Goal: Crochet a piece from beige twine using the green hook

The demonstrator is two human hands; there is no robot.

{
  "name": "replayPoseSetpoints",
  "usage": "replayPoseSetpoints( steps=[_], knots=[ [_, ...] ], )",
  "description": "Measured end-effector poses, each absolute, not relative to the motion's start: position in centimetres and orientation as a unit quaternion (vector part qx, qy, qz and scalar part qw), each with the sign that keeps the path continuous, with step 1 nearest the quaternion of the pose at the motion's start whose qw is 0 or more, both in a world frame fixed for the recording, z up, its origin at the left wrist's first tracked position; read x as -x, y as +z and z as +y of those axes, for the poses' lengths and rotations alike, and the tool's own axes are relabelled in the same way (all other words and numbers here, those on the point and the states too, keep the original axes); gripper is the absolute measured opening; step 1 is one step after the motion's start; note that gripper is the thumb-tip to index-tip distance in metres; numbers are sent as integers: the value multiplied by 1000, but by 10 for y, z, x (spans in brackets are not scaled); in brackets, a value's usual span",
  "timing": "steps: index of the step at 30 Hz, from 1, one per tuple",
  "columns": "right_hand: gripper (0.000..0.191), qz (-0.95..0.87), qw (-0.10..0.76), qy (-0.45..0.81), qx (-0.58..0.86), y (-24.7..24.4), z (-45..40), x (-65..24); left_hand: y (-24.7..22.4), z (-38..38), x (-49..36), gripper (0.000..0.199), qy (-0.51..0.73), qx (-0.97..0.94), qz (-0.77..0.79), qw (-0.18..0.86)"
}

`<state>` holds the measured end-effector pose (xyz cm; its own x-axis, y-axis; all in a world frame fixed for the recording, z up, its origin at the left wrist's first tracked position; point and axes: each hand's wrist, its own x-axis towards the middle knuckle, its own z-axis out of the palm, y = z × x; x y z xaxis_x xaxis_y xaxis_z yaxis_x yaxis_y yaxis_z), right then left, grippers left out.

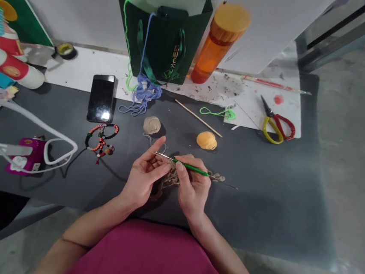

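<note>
Tan crochet work (pixel 171 178), only a short strip so far, sits between the hands: left hand (pixel 145 173) pinches it, right hand (pixel 190 186) grips a green crochet hook (pixel 190 168). Beyond, on a dark table (pixel 260 205), lies a tan yarn ball (pixel 151 125).

The left hand (pixel 145 173) and right hand (pixel 191 186) curl inward, held close together.

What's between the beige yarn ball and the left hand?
A thin yarn strand runs from the beige yarn ball toward the left hand, in the head view.
</note>
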<state>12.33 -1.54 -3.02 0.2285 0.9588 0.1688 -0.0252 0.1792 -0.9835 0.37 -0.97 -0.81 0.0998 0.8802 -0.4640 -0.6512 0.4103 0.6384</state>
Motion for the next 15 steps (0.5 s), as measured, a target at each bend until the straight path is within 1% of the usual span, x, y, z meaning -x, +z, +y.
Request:
replayPoseSetpoints(
  steps=[3,8,15],
  knots=[
    [7,-469,596,406,509,-29,-14,-123,-9,-10,-4,62,512,-134,409,743],
    [7,-420,602,447,512,-35,-13,-124,-12,-8,-3,53,477,-92,358,797],
    [3,-384,623,475,489,-31,-12,-123,-12,-7,-3,54,453,-69,355,815]
  ],
)
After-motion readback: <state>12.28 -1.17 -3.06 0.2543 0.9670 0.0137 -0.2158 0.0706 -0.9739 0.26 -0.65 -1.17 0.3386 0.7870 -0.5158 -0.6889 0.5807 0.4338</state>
